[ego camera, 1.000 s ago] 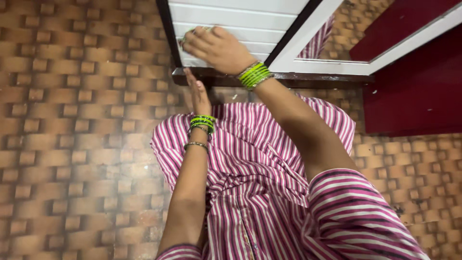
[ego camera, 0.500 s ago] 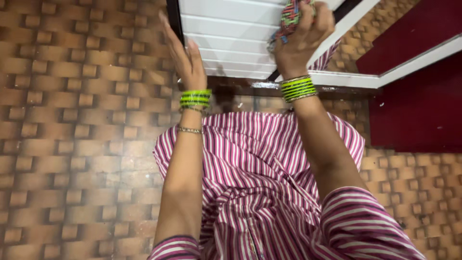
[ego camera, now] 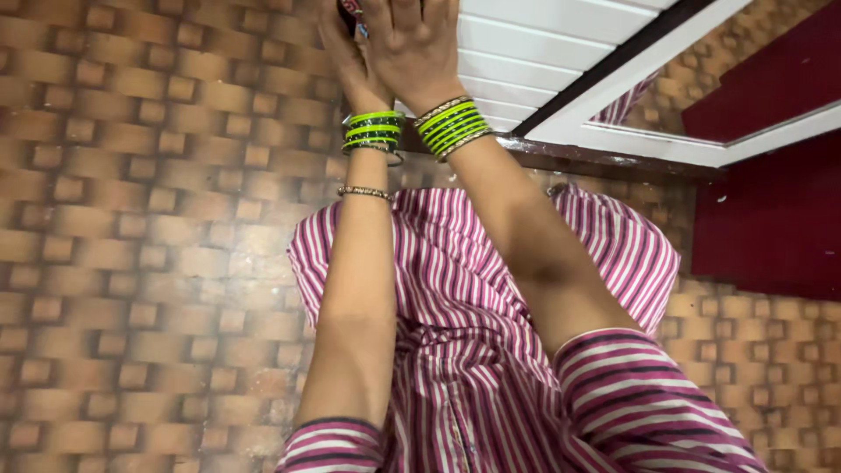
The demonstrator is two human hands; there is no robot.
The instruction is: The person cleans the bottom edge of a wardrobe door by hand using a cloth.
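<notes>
2 hands up | left hand (ego camera: 346, 52) + right hand (ego camera: 410, 48) touching | 1 cloth (ego camera: 354, 9)

- Warm, even indoor light; soft shadows only.
- Faint glare on the white door (ego camera: 543, 52).
- Raised hands slightly blurred at the top edge.

The floor (ego camera: 149, 263) looks like vinyl printed with a brown block pattern, slightly glossy and scuffed in spots. The slatted door panel (ego camera: 552, 52) is smooth white, painted or plastic, can't tell, with a dark wooden sill (ego camera: 604, 162) that's a bit shiny. Green bangles (ego camera: 451, 129) look like glossy glass or plastic. The striped dress (ego camera: 464, 289) is soft matt cloth. The red surface (ego camera: 771, 210) is flat and matt.
</notes>
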